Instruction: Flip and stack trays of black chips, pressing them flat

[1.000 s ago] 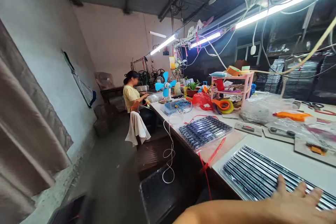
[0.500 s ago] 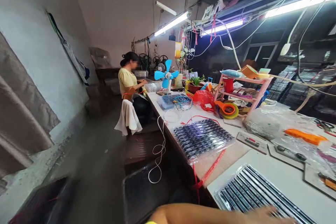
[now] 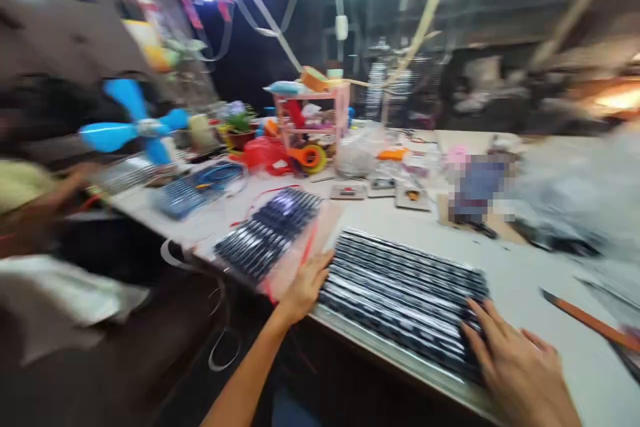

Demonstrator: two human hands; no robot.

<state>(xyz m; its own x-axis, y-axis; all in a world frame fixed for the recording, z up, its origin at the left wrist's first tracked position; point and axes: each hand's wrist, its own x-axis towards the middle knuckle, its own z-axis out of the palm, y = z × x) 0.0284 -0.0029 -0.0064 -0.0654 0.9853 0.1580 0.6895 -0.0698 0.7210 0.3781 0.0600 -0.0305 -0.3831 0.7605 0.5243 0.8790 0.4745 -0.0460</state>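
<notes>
Black and silver glossy strips, laid side by side in a flat rectangular pack (image 3: 400,300), lie on the near edge of the white table (image 3: 520,280), between the two hands. The left hand (image 3: 304,287) touches the left end of the pack, with its fingers close together; whether they pinch it, I cannot tell. The right hand (image 3: 517,353) lies over the right end, its fingers slightly apart, and its hold underneath is hidden.

Each strip looks stiff along its length, probably not heavy, but the shiny surface may be slippery, and the pack could bend or slide apart if only one side is lifted. It seems best to take it at both short ends, evenly, without hard pressing in the middle. Near, to the left, lies a similar dark striped pack (image 3: 273,233); to the right, a knife-like tool with orange-brown handle (image 3: 590,320).
</notes>
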